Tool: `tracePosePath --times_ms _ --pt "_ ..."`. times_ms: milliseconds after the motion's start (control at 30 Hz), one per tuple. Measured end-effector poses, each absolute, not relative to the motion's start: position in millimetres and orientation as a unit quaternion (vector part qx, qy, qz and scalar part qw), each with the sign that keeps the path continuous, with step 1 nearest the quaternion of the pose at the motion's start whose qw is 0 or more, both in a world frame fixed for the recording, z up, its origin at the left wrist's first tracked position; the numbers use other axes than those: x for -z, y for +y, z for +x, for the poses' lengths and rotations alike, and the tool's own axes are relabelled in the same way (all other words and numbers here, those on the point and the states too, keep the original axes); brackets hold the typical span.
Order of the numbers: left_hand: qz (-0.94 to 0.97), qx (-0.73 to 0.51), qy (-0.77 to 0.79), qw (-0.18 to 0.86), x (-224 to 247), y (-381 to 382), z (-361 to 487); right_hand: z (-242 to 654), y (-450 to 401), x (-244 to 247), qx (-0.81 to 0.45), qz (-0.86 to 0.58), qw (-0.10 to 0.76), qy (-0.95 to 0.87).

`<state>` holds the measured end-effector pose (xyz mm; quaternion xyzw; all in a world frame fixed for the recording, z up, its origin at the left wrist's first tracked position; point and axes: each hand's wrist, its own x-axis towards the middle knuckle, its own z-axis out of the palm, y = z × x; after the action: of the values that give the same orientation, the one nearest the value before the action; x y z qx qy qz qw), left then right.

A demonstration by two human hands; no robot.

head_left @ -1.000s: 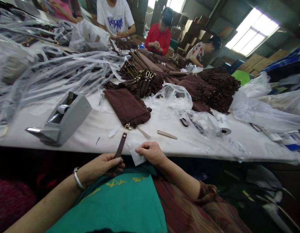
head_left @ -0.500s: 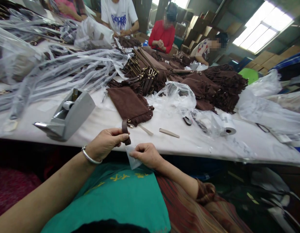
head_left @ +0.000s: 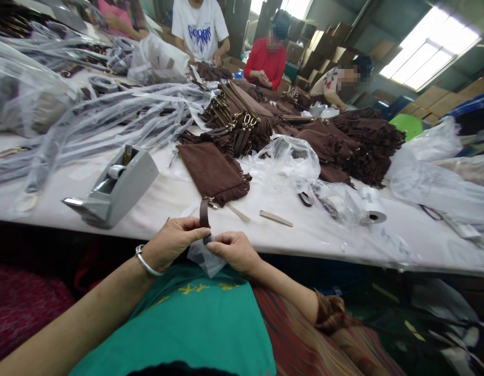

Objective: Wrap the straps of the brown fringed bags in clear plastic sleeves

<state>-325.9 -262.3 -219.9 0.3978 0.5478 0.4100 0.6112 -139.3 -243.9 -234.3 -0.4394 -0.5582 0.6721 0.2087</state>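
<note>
Between finger and thumb, my left hand (head_left: 179,237) pinches a brown strap loop (head_left: 204,213) near the table's front edge. The loop runs to a brown fringed pouch (head_left: 214,169) that lies flat on the table, with a small gold clasp by its corner. My right hand (head_left: 236,250) is closed on a piece of translucent plastic wrap (head_left: 206,260), right beside the loop's lower end. The wrap hangs below the fingers; whether it goes round the loop I cannot tell.
A grey tape dispenser (head_left: 112,188) stands to the left. Two pale strips lie right of the pouch, one a beige strip (head_left: 276,218). Brown fringed pouches (head_left: 344,141) are heaped behind, near plastic-wrapped straps (head_left: 140,112) and a white roll (head_left: 373,209). Several people work across the table.
My right hand has brought the plastic wrap up against the strap loop, closer to my left hand. More of the wrap now shows left of my right fingers. The view has shifted slightly.
</note>
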Motion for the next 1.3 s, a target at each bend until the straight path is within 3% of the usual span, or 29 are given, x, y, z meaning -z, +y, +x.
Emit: tracePosePath --times_ms 367,533,667,833,900,1100,1300 --pt "0.256 -0.458 0.519 0.675 229.4 -280.6 -328.2 -172.9 -234.8 239.1 -0.714 -0.429 0.273 -0.481" --pt "0.213 -0.414 0.502 0.729 240.8 -307.3 -315.3 -175.6 -241.6 250.2 -0.585 -0.483 0.263 -0.596" --pt "0.184 -0.431 0.494 0.732 253.0 -315.1 -315.6 -169.6 -243.2 256.5 -0.546 -0.433 0.217 -0.683" --pt "0.178 -0.402 0.550 0.710 259.4 -315.0 -320.7 -168.3 -203.6 245.3 -0.336 -0.392 0.281 -0.809" --pt "0.187 -0.394 0.569 0.697 260.6 -313.8 -320.5 -176.1 -178.6 235.9 -0.237 -0.324 0.250 -0.881" --pt "0.128 -0.413 0.535 0.726 269.4 -312.7 -325.0 -213.5 -139.2 223.6 -0.042 -0.149 0.056 -0.986" --pt "0.076 -0.457 0.468 0.753 271.2 -316.8 -330.7 -227.1 -137.1 235.7 0.018 -0.077 0.023 -0.997"
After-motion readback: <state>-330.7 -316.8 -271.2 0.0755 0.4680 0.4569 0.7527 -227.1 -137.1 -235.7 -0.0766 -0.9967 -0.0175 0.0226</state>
